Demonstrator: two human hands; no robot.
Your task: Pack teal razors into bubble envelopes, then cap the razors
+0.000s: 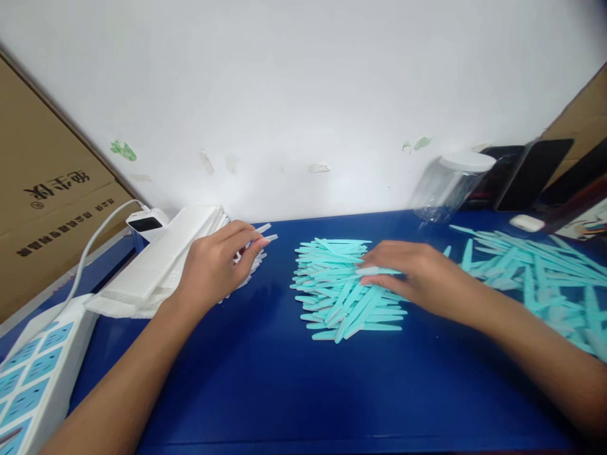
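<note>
My left hand (218, 259) is pinched around thin white strips (264, 227) whose ends stick out past the fingertips. Below it lie more white strips (255, 265), partly hidden by the hand. At the right edge of the middle pile, my right hand (408, 275) grips a teal nail file (377, 271) between thumb and fingers. That pile of teal nail files (351, 303) has its pieces lying mostly crosswise, with several slanted on top. Whether the right hand holds more than one file, I cannot tell.
White paper sleeves (156, 259) lie left, near a small white device (148, 221) and a power strip (52, 360). A second heap of teal files (545, 272) spreads right. Behind it stand a clear jar (441, 189) and a dark phone-like slab (533, 177). Cardboard (47, 189) borders the left.
</note>
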